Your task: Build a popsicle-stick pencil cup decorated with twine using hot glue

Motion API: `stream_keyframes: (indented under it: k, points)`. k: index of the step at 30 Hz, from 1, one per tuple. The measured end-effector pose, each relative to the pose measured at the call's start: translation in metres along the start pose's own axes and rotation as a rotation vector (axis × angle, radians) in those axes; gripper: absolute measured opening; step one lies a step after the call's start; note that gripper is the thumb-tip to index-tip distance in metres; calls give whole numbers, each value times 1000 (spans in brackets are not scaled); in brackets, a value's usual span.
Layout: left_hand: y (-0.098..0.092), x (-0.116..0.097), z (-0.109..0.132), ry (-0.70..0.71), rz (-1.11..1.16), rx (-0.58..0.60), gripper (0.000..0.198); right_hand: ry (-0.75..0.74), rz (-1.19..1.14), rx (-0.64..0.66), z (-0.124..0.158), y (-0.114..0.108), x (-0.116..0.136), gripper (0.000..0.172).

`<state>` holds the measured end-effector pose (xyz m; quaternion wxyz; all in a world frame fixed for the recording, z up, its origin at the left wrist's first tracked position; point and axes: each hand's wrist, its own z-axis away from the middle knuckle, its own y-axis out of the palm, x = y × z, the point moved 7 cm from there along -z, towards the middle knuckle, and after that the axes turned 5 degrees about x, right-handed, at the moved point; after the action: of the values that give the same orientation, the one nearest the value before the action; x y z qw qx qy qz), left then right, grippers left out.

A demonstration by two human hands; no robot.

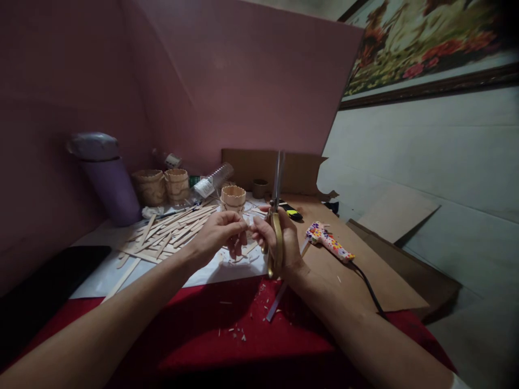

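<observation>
My right hand [284, 240] holds a pair of scissors [277, 216] with gold-coloured handles, the blades closed and pointing up. Its thumb and forefinger reach towards my left hand [227, 232], which is pinched shut close by. Whatever sits between the left fingertips is too small to make out. Just beyond the hands stands a small wooden cup [233, 198] with a scalloped rim. Beneath them, bits of wood shavings [241, 260] lie on white paper [206, 276]. A heap of flat wooden craft sticks [174, 232] spreads to the left of my left hand.
To the right, a flower-patterned glue gun [330, 243] lies on cardboard [365, 286], near a yellow-black cutter [292, 210]. Two wooden cups [177, 186], a plastic bottle [213, 181] and a purple tumbler [107, 181] stand or lie at the back left. A glue stick [276, 303] crosses the red cloth [194, 329].
</observation>
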<state>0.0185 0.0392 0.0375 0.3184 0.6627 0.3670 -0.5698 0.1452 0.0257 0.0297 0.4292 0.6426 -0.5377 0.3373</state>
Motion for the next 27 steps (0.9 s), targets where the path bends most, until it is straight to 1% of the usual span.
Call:
stream_keyframes:
  k: [4,6,9,11,15,18,20,27]
  points:
    - [-13,-16,3,115,46,-131,24,153,-37,155,7,11,2,70]
    - [-19,-23,5,151,58,-187,23,202,-9,248,12,18,2,78]
    - [-24,-30,8,188,82,-245,22,219,56,372,20,27,2,77]
    - [-26,-33,9,207,95,-273,22,218,92,423,24,31,4,75]
    - [-27,-36,10,259,110,-284,24,228,132,429,26,34,10,78]
    - [-30,-37,11,272,118,-311,25,240,150,432,27,35,14,80]
    - [-31,-37,11,273,123,-326,27,235,163,434,27,36,15,79]
    - [-30,-41,13,309,88,-321,31,204,191,460,28,37,15,76]
